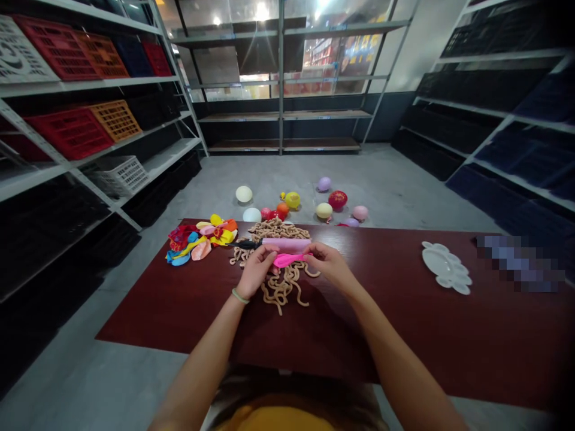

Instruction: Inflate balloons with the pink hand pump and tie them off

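A limp bright pink balloon (288, 260) is stretched lengthwise between my two hands above the table. My left hand (259, 269) pinches its left end, and my right hand (329, 263) grips the other end between closed fingers. Just beyond the balloon lies a pinkish-purple balloon pump (287, 245) with a black tapered end pointing left. Beneath and around it spreads a heap of tan, rope-like curly strands (283, 290). Left of the heap sits a pile of uninflated balloons (200, 249) in red, yellow, blue, orange and peach.
On the right of the dark red table (395, 335) lie a white scalloped tray (442, 263) and a blurred-out object (516, 260). Several inflated balloons (338, 200) rest on the floor beyond the table. Shelves with crates (67, 129) stand at left; more racks line the back and right.
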The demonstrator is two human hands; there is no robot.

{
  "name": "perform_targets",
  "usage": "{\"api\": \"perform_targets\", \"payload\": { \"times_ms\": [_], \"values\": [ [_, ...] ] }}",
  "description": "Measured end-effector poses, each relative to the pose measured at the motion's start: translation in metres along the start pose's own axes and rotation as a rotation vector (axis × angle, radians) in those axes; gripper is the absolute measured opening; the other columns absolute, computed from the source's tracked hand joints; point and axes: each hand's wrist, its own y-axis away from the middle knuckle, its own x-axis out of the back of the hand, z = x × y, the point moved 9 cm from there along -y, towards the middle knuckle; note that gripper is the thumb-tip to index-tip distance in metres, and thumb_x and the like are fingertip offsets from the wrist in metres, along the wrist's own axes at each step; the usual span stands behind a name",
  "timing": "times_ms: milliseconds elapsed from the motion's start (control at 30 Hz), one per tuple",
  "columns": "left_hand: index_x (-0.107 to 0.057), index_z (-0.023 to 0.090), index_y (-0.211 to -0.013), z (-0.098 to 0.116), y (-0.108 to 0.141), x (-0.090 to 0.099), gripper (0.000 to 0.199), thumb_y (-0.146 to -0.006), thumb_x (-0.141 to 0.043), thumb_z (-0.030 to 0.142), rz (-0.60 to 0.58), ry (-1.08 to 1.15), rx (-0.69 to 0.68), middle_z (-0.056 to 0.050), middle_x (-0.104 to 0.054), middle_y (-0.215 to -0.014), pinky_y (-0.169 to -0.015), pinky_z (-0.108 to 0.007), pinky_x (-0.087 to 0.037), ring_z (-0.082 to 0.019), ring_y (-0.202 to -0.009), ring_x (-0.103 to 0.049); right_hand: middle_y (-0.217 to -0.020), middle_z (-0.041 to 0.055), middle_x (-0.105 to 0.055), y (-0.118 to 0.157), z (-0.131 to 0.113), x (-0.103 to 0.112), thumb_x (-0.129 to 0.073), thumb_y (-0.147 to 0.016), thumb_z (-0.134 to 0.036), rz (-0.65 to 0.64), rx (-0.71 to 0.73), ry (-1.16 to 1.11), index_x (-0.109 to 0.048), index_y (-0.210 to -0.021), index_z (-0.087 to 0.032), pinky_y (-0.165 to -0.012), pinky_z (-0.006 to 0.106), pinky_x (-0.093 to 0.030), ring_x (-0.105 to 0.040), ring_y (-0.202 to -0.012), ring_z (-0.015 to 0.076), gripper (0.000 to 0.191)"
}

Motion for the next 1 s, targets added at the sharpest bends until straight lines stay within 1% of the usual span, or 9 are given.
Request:
{"api": "perform_targets", "payload": {
  "times_ms": [133, 233, 333, 400, 533, 633, 767, 933, 1000],
  "values": [
    [-0.066, 0.018, -0.096, 0.015, 0.010, -0.015, 0.034, -0.090, -0.055, 0.050, -0.093, -0.154, -0.069, -0.005, -0.067, -0.089, -0.059, -0.029, -0.050, -0.015, -0.063, -0.060, -0.069, -0.0026, -0.057, 0.004, -0.003, -0.006, -0.062, -0.082, -0.038, -0.011, -0.032, -0.021, -0.064, -0.085, -0.021, -0.052, 0.024, -0.035, -0.047, -0.058, 0.0123, 0.017],
    [-0.065, 0.019, -0.103, 0.023, 0.019, -0.032, 0.034, -0.083, -0.066, 0.046, -0.188, -0.273, -0.153, -0.006, -0.067, -0.098, -0.071, -0.030, -0.051, -0.019, -0.081, -0.061, -0.070, -0.0021, -0.059, 0.006, -0.004, -0.009, -0.063, -0.081, -0.037, -0.015, -0.034, -0.024, -0.065, -0.084, -0.021, -0.054, 0.025, -0.036, -0.048, -0.059, 0.0125, 0.016],
    [-0.063, 0.020, -0.100, 0.025, 0.022, -0.033, 0.036, -0.071, -0.080, 0.035, -0.138, -0.421, -0.208, -0.003, -0.065, -0.094, -0.075, -0.028, -0.047, -0.018, -0.083, -0.058, -0.071, -0.0019, -0.059, 0.006, -0.004, -0.011, -0.064, -0.081, -0.037, -0.023, -0.036, -0.028, -0.065, -0.084, -0.021, -0.056, 0.026, -0.038, -0.049, -0.062, 0.0130, 0.016],
    [-0.063, 0.019, -0.092, 0.024, 0.021, -0.026, 0.024, -0.076, -0.074, 0.033, -0.088, -0.428, -0.192, 0.000, -0.063, -0.085, -0.069, -0.026, -0.046, -0.015, -0.074, -0.056, -0.071, -0.0022, -0.059, 0.006, -0.005, -0.011, -0.063, -0.081, -0.037, -0.026, -0.038, -0.028, -0.065, -0.084, -0.021, -0.058, 0.026, -0.039, -0.049, -0.062, 0.0131, 0.016],
    [-0.060, 0.018, -0.080, 0.018, 0.016, -0.008, 0.020, -0.082, -0.069, 0.036, 0.005, -0.174, -0.107, 0.004, -0.055, -0.065, -0.056, -0.022, -0.044, -0.011, -0.057, -0.051, -0.072, -0.0025, -0.059, 0.007, -0.004, -0.015, -0.064, -0.083, -0.039, -0.037, -0.046, -0.046, -0.064, -0.085, -0.020, -0.060, 0.026, -0.040, -0.050, -0.064, 0.0130, 0.019],
    [-0.057, 0.019, -0.085, 0.011, 0.014, -0.003, 0.025, -0.081, -0.072, 0.039, 0.053, 0.134, -0.040, 0.004, -0.058, -0.066, -0.055, -0.022, -0.047, -0.011, -0.057, -0.055, -0.076, -0.0015, -0.062, 0.010, -0.003, -0.027, -0.064, -0.084, -0.042, -0.067, -0.051, -0.071, -0.063, -0.087, -0.020, -0.065, 0.028, -0.043, -0.054, -0.068, 0.0143, 0.023],
    [-0.054, 0.019, -0.089, -0.003, 0.016, -0.013, 0.031, -0.082, -0.072, 0.043, 0.046, 0.438, 0.082, 0.003, -0.061, -0.069, -0.049, -0.020, -0.048, -0.010, -0.056, -0.058, -0.078, -0.0010, -0.063, 0.013, -0.004, -0.039, -0.064, -0.084, -0.041, -0.038, -0.059, -0.072, -0.063, -0.086, -0.020, -0.067, 0.029, -0.044, -0.055, -0.072, 0.0153, 0.021],
    [-0.059, 0.015, -0.088, -0.017, 0.021, -0.026, 0.037, -0.079, -0.075, 0.047, -0.034, 0.590, 0.257, -0.001, -0.063, -0.068, -0.050, -0.019, -0.050, -0.010, -0.057, -0.059, -0.076, -0.0016, -0.060, 0.014, -0.005, -0.038, -0.063, -0.084, -0.042, 0.033, -0.066, -0.094, -0.062, -0.085, -0.020, -0.067, 0.028, -0.043, -0.053, -0.070, 0.0146, 0.022],
    [-0.061, 0.014, -0.092, -0.018, 0.023, -0.032, 0.036, -0.076, -0.079, 0.042, -0.086, 0.633, 0.304, -0.002, -0.063, -0.071, -0.052, -0.018, -0.051, -0.010, -0.061, -0.059, -0.077, -0.0013, -0.060, 0.013, -0.004, -0.035, -0.064, -0.084, -0.042, 0.058, -0.060, -0.103, -0.062, -0.085, -0.020, -0.067, 0.028, -0.043, -0.053, -0.071, 0.0146, 0.022]
  ]
}}
